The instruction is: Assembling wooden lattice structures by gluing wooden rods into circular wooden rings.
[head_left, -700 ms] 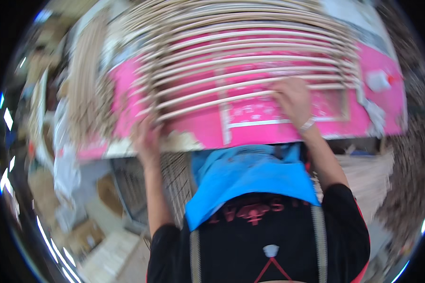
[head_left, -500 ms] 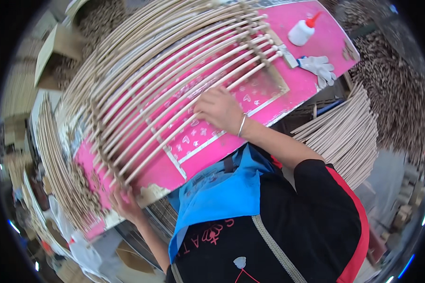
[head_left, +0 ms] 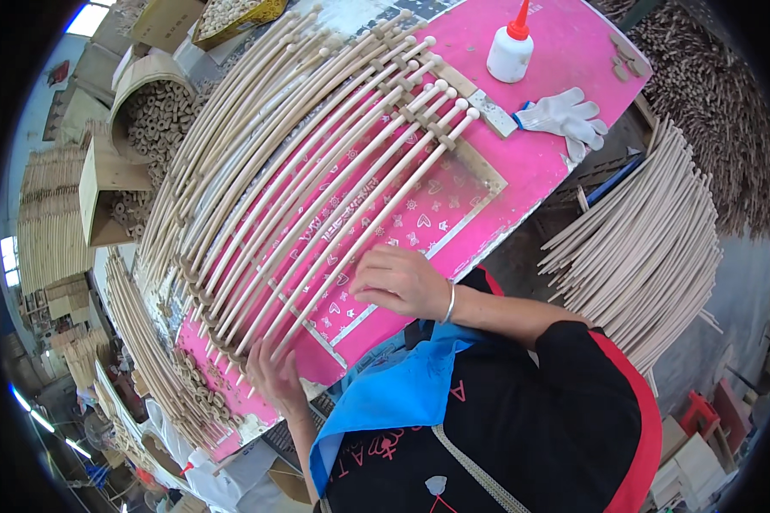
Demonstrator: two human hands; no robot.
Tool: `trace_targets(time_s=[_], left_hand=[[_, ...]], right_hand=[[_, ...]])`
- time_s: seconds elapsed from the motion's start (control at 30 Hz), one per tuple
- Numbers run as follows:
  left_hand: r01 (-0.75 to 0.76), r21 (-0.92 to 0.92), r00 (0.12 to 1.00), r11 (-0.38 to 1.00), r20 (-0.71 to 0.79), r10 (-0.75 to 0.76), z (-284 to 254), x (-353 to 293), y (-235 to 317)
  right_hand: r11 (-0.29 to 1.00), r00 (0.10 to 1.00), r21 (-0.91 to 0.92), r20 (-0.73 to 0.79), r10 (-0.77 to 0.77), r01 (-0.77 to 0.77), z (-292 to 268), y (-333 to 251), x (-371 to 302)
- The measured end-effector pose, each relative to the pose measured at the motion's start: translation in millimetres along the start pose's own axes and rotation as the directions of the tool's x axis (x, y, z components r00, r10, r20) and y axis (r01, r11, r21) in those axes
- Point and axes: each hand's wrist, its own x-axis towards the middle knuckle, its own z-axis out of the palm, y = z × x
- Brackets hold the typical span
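Many pale rods, left hand — touching

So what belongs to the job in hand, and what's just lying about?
In the job, it seems:
row of ball-tipped wooden rods
brown pieces across them
left hand, at the rods' lower ends
right hand, beside the nearest rod

Untouched, seemingly just lying about:
white glove
white bottle with red cap
pile of rods at right

A pink table bears wooden rods, a bottle and a glove.
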Motion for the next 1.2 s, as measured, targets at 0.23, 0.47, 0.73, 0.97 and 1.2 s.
trace_targets(time_s=[0.23, 0.47, 0.73, 0.97, 1.2], left_hand=[[-0.116, -0.1, 0.985, 0.988, 0.12, 0.127, 24.9, 53.0, 46.4], [-0.132, -0.142, 0.991, 0.981, -0.051, 0.126, 20.2, 119.3, 42.4], [-0.203, -0.163, 0.979, 0.966, -0.04, 0.199, 29.4, 226.1, 23.1], [-0.205, -0.183, 0.973, 0.962, 0.063, 0.22, 55.6, 270.5, 18.1], [-0.149, -0.156, 0.974, 0.977, 0.146, 0.172, 65.8, 281.1, 19.8]], right_hand=[[0.943, 0.955, 0.159, 0.084, 0.283, -0.293, -7.9, 2.0, -6.5], [0.962, 0.965, 0.14, 0.154, 0.214, -0.236, -9.0, 0.7, -4.1], [0.937, 0.945, 0.195, 0.211, 0.249, -0.291, -11.8, -0.3, -3.4], [0.929, 0.942, 0.224, 0.228, 0.245, -0.295, -9.7, 5.4, -6.9], [0.909, 0.931, 0.257, 0.246, 0.268, -0.329, -11.5, 4.7, -1.8]])
